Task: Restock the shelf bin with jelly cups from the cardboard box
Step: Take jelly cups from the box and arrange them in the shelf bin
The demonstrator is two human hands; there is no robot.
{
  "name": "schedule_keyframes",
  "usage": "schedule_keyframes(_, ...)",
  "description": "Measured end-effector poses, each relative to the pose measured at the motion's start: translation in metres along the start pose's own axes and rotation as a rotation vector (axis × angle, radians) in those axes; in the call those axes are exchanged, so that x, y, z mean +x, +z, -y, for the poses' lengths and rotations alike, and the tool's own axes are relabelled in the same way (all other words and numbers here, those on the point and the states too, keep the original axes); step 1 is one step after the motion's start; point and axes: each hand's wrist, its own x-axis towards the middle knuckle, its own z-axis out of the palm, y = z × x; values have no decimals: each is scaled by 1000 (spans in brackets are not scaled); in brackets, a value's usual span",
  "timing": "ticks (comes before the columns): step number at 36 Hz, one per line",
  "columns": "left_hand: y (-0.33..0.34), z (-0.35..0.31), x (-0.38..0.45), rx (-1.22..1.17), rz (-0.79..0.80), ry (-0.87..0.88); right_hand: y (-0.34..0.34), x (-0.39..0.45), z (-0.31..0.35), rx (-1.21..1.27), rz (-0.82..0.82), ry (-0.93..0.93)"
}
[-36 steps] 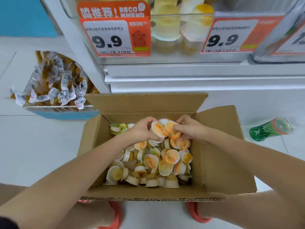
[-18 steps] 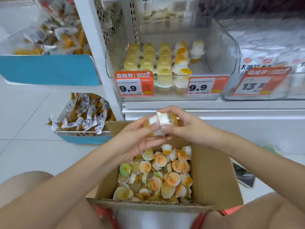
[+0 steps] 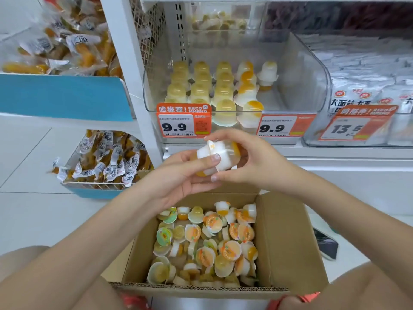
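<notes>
**Jelly cups in hand, bin not yet reached**

- Both hands are raised above the cardboard box [image 3: 288, 249], just below and in front of the shelf bin [image 3: 308, 70].
- Left hand [image 3: 178, 175]: fingers curled under a small cluster of jelly cups [image 3: 218, 156], thumb pressed across the front of them.
- Right hand [image 3: 252, 163]: fingers arched over the same cluster from the other side, thumb underneath. Both are grasping; neither is free. How many cups are in the cluster cannot be told, likely two or three.
- Loose cups [image 3: 207, 245] fill the box floor, jumbled, some lid-up, some on their sides.
- Bin: rows of cups [image 3: 201, 83] stand inverted along the side nearest the white shelf post [image 3: 129, 70]; the side away from the post is bare. One cup stands alone at the back edge of that gap.
- A price tag [image 3: 183, 122] hangs on the bin's front lip.

Judgement on the step in hand: the cluster appears to be getting sorted for orientation before placement. Worth doing well: turn each cup dome-up to match the standing rows, lift clear over the front lip, and continue the partial columns beside the gap. Set down one at a time; a dropped cup could topple its neighbours.
</notes>
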Motion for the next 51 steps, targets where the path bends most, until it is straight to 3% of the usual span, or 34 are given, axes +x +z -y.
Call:
schedule_keyframes(5, -5, -17, 4, 77, 45, 7, -15, 8, 7, -19, -115, -7)
schedule_keyframes(9, -8, -25, 5, 238, -114, 24, -54, 17, 13, -67, -361, -9)
schedule_keyframes(13, -9, -24, 13, 513, -309, 89, -108, 44, 12, -326, -536, 80)
schedule_keyframes(16, -11, -21, 20, 731, -415, 165, -143, 81, -4, -566, -396, 272)
schedule_keyframes(20, -14, -19, 28, 745, -392, 163, -153, 115, -34, -810, -76, 467)
schedule_keyframes(23, -17, -19, 35, 708, -384, 135, -147, 132, -45, -865, 77, 477)
schedule_keyframes(27, -21, -19, 39, 726, -376, 143, -145, 143, -53, -944, 156, 508)
schedule_keyframes(34, -24, -18, 42, 730, -346, 145, -140, 148, -65, -1001, 164, 526)
schedule_keyframes(51, -22, -12, 42, 692, -328, 133, -140, 150, -83, -963, 12, 542)
